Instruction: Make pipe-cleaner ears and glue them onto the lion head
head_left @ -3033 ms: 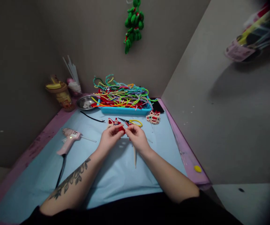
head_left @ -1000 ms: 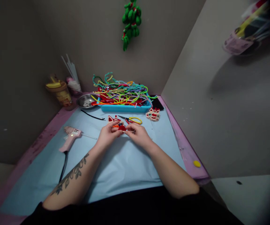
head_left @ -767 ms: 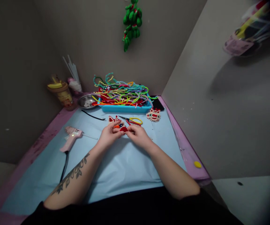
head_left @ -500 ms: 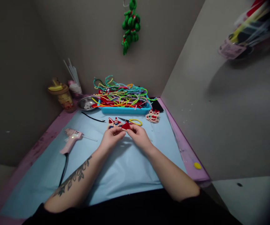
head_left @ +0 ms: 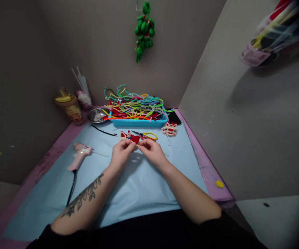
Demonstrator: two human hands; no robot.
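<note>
- here we are: the left hand (head_left: 123, 152) pinches by the lower edge of the red piece (head_left: 135, 139), thumb against fingers.
- the right hand (head_left: 153, 154) is just beside it, thumb and finger pressed together at the near corner; what sits in that pinch is too small to tell.
- and the red piece? up between the hands, in line with the horned piece (head_left: 123, 135); whether those two touch, i can't tell.
- good form here, i'd say: left steadies, right does the fine work, both gripping lightly so the rim isn't bent.
- short, even pinches along the edge should hold its curve.
- mind the glue gun (head_left: 80, 155) off to the left: a small light shows, so it may be hot.
- scissors (head_left: 151, 135) lie just beyond, handy for stray bits.
</note>
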